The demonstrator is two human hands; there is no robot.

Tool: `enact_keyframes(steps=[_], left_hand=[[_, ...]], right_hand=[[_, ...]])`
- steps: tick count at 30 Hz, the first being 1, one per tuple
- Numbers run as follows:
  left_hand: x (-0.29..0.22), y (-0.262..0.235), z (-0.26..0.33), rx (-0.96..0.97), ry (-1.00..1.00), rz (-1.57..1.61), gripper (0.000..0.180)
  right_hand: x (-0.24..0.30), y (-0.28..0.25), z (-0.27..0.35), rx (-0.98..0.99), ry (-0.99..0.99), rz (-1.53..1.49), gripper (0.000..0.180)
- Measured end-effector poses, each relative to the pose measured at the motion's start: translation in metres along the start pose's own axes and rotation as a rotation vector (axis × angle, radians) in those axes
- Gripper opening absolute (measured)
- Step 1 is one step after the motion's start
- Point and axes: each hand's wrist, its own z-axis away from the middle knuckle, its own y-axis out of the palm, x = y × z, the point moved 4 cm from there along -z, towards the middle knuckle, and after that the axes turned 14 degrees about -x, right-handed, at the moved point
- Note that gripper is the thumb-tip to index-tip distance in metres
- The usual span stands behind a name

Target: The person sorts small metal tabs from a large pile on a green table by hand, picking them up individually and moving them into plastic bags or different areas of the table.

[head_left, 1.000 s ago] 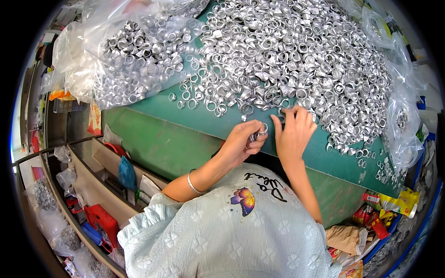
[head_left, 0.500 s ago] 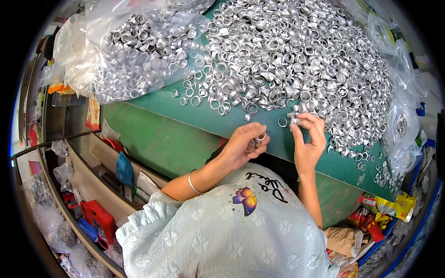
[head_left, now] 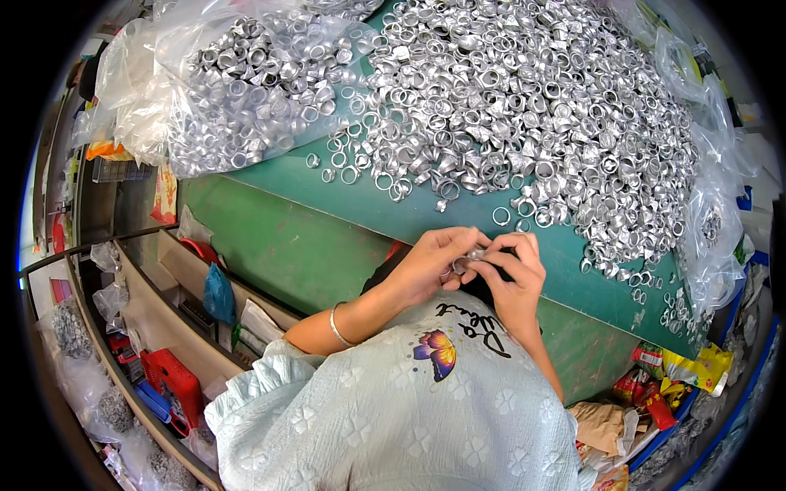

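Note:
Close in front of my body, just past the table's near edge, my two hands meet. Several silver rings [head_left: 459,266] show in the fingers of my left hand [head_left: 432,263], which is curled around them; a bracelet circles that wrist. My right hand [head_left: 516,268] pinches a small silver ring [head_left: 477,254] against those in the left, its fingertips touching the left fingers. Exactly how many rings are held is hidden by the fingers. Beyond the hands spreads a large heap of silver rings [head_left: 524,106] on the green table [head_left: 368,200], with a few loose ones at its near edge.
A clear plastic bag [head_left: 139,106] of rings lies at the far left. More clear plastic [head_left: 711,196] edges the heap on the right. Left and below are drawers holding a blue bag [head_left: 219,295] and a red basket [head_left: 173,385]. Snack packets [head_left: 700,368] sit at lower right.
My right hand has come back from the heap's near edge, moving left and nearer, with a ring pinched in it. It now meets my left hand, which has shifted slightly.

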Motion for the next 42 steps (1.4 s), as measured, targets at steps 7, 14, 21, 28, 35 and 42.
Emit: enact_keyframes(steps=[7,14,21,28,35,42], left_hand=[[-0.001,-0.014,0.0,-0.039,-0.091,0.047,0.029],[-0.057,-0.003,-0.015,-0.284,0.728,-0.648,0.01],[-0.094,0.034,-0.041,-0.073,1.256,-1.711,0.016],[-0.103,0.047,-0.06,0.265,1.255,-1.967,0.006],[-0.106,0.033,-0.064,0.182,1.078,-1.137,0.01],[-0.082,0.018,-0.043,0.049,0.138,-0.352,0.013]], right_hand=[[-0.013,-0.013,-0.029,-0.29,-0.037,0.172,0.009],[-0.026,0.027,-0.058,-0.172,-0.195,0.698,0.016],[-0.028,0.009,-0.052,-0.267,-0.113,0.385,0.008],[-0.041,-0.004,-0.034,-0.224,0.929,-0.948,0.012],[-0.04,-0.001,-0.019,-0.106,1.089,-1.21,0.015],[-0.034,-0.007,-0.017,-0.19,0.877,-0.919,0.014]])
